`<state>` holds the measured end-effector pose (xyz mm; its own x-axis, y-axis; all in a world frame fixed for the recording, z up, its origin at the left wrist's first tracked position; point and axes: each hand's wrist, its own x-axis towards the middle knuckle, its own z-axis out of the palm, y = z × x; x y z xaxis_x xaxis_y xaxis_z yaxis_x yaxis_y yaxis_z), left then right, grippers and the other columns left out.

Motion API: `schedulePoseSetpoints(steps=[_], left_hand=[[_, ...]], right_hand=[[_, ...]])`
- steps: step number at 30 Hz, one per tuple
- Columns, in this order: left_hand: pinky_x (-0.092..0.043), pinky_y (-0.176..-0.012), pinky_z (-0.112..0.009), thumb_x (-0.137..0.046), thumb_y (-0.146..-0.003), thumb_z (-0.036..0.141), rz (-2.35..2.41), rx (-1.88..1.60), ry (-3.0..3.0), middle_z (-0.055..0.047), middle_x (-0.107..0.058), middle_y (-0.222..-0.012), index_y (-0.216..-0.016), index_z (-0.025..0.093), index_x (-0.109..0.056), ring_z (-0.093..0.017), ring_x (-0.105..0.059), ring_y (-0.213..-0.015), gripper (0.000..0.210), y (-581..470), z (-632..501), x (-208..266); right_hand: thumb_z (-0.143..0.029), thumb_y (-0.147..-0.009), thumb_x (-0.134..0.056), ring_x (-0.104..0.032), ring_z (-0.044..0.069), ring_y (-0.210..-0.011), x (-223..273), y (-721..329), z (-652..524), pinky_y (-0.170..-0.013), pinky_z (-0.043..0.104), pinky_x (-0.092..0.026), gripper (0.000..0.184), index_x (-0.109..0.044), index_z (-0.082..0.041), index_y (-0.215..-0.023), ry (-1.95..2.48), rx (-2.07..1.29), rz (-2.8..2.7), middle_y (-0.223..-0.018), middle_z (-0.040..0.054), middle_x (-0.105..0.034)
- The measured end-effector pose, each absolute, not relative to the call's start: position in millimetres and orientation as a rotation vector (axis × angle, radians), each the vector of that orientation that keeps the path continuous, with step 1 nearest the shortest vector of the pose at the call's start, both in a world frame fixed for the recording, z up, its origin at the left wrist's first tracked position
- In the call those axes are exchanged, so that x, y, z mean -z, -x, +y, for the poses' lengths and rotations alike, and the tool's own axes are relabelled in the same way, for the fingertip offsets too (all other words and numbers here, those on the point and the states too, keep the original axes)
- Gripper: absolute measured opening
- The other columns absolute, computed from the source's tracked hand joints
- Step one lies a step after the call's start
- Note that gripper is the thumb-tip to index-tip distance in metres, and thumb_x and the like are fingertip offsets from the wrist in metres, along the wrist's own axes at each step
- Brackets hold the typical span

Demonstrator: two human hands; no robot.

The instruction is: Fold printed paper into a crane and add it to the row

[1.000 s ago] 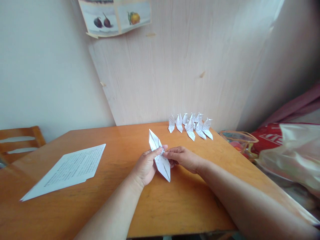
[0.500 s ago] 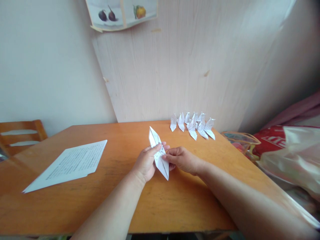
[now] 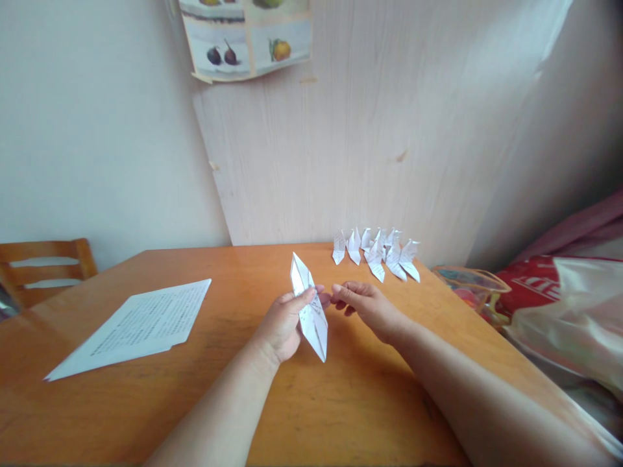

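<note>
Just above the orange wooden surface (image 3: 341, 402), the left hand (image 3: 282, 324) held a folded white paper piece (image 3: 310, 314), long and pointed at both ends, printed with small text. Its thumb lay across the middle of the piece and the other fingers curled behind it, so the hand was closed around the paper. The piece stood tilted, upper tip toward the wall and lower tip close to the surface.

The right hand (image 3: 367, 303) hovered just beside the piece, fingers loosely bent and fingertips near the left thumb. It held nothing, and whether a fingertip touched the paper could not be told.

Farther back, near the pale wooden panel (image 3: 350, 143), a cluster of finished folded paper figures (image 3: 377, 253) stood together. A printed sheet (image 3: 139, 324) lay flat well to the left. A wooden chair (image 3: 46, 263) showed past the left edge, and a plastic bag (image 3: 569, 311) lay at the right. A fruit picture (image 3: 248, 35) hung on the panel.
</note>
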<state>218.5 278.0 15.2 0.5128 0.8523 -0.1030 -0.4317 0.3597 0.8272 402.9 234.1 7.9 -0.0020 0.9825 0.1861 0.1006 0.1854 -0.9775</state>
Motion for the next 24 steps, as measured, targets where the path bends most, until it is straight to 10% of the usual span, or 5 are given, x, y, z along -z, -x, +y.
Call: schedulePoseSetpoints(steps=[24], left_hand=[[-0.048, -0.091, -0.039, -0.077, -0.082, 0.033, 0.517, -0.659, -1.073, -0.015, -0.074, -0.099, -0.106, 0.01, -0.075, -0.025, -0.068, -0.094, 0.034, -229.8, 252.8, -12.0]], right_hand=[[-0.035, -0.082, -0.07, -0.049, 0.012, -0.049, -12.1, -387.3, 228.0, -0.046, 0.026, -0.033, 0.025, -0.066, -0.016, -0.066, 0.898, -1.254, -1.061, -0.057, -0.0002, -0.056]])
